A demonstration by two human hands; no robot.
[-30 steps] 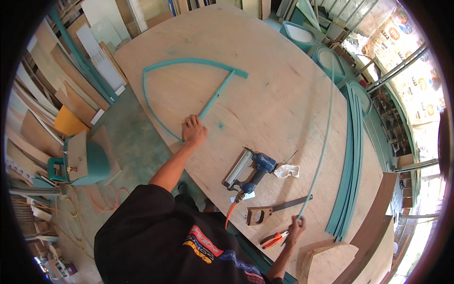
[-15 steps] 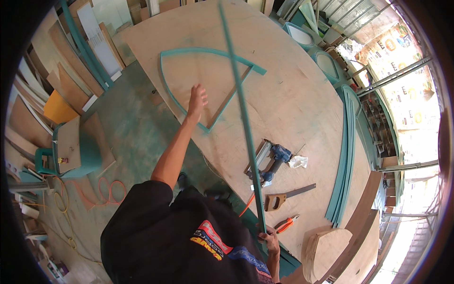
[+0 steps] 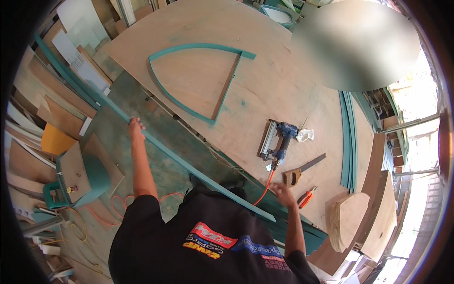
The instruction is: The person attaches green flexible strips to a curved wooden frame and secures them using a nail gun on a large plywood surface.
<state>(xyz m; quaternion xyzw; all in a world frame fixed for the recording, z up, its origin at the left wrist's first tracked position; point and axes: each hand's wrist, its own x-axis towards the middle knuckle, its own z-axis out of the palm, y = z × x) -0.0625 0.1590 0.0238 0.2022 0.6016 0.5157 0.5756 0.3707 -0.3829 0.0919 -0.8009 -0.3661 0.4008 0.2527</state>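
A long teal strip [image 3: 170,154] slants from the far left down across the front of my body. My left hand [image 3: 136,127] is closed around it, out over the floor beside the table. At the table's near edge, my right hand [image 3: 285,195] is off the strip, fingers apart and a little blurred. Closest to it are the handsaw [image 3: 302,170] and the orange-handled pliers [image 3: 308,197]. A blue nail gun [image 3: 280,142] with an orange hose lies beyond the saw. Farther off, a pointed teal arch frame [image 3: 230,90] lies flat on the wooden tabletop [image 3: 189,21].
Several teal strips [image 3: 348,142] lie along the table's right side. Close to them stands a rounded wooden block [image 3: 350,215]. Boards [image 3: 61,90] lean at the left, by a teal bin [image 3: 90,173]. A grey oval blur hides the upper right.
The strip has swung from nearly upright over the table to a leftward slant over the floor. My left hand has taken hold of it, while my right hand has let go of its near end.
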